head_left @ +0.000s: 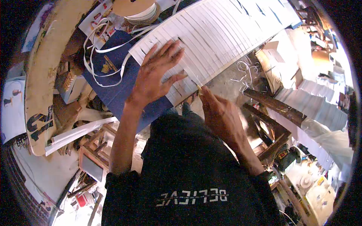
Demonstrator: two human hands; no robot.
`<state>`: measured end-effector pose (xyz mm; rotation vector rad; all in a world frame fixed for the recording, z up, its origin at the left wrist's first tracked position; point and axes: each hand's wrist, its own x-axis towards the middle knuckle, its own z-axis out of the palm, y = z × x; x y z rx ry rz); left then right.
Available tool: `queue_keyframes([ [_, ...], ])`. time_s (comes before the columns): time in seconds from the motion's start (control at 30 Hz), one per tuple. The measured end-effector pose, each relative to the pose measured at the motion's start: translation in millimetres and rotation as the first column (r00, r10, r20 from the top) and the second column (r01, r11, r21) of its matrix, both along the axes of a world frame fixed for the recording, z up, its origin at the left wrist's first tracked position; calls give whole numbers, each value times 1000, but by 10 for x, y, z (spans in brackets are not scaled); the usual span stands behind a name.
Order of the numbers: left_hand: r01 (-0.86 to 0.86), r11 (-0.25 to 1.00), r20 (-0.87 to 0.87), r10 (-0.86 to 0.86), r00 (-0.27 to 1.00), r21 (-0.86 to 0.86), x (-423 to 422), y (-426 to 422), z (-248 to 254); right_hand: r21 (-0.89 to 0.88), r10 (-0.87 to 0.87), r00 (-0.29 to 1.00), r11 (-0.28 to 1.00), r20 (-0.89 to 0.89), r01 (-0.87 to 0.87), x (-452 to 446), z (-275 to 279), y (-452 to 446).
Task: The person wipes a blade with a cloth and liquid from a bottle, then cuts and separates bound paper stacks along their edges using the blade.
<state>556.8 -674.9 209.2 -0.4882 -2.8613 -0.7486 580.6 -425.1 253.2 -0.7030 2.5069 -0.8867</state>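
My left hand lies with its fingers spread on the near left part of a long white sheet crossed by many thin lines or strips. At the near edge of that sheet, my right hand is closed round a thin, light-coloured tool; its narrow tip lies over the sheet, and its exact kind cannot be made out. Under the left end of the sheet is a dark blue board with a gold emblem. White flat cord loops over the board.
A spool of white cord stands at the top. Loose white string hangs right of the sheet, near an open cardboard box. Paper stacks are at the right, a wooden frame at the lower left.
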Motion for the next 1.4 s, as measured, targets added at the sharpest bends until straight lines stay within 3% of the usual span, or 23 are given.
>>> queue_keyframes([
  [0.1, 24, 999, 30, -23, 999, -37, -42, -26, 56, -53, -1, 994, 999, 112, 7, -56, -17, 12],
  [0.2, 19, 1000, 27, -19, 999, 9, -27, -26, 66, -15, -8, 999, 1000, 34, 8, 57, -138, 15],
  [0.27, 22, 999, 55, -24, 998, 34, -37, -28, 63, -102, -87, 996, 991, 7, 87, 117, -109, -57],
  [0.47, 34, 998, 61, -37, 997, 43, -33, -41, 57, -130, -92, 996, 988, -19, 89, 97, -42, -127],
  [0.67, 24, 998, 57, -26, 998, 50, -30, -35, 55, 11, -45, 998, 999, 52, 45, 34, -50, -107],
  [0.9, 20, 999, 57, -23, 998, 50, -18, -41, 41, -31, -55, 995, 998, 81, 58, 23, 73, -115],
  [0.97, 25, 999, 48, -27, 998, 44, -27, -34, 55, 17, -3, 1000, 1000, 6, 3, -41, 61, -120],
  [1.1, 27, 999, 71, -28, 997, 19, -27, -25, 19, 123, -8, 999, 992, 32, 4, -137, 182, -288],
  [1.13, 19, 1000, 68, -20, 997, 10, -31, -29, 16, 231, 3, 998, 973, 62, -17, -159, 174, -370],
  [1.3, 25, 999, 61, -23, 998, -29, -39, -34, -2, 451, 17, 997, 891, 74, -49, 2, 392, -255],
  [1.4, 25, 1000, 64, -25, 998, -3, -29, -43, 8, 486, -6, 975, 868, 224, -106, 227, 444, 263],
])
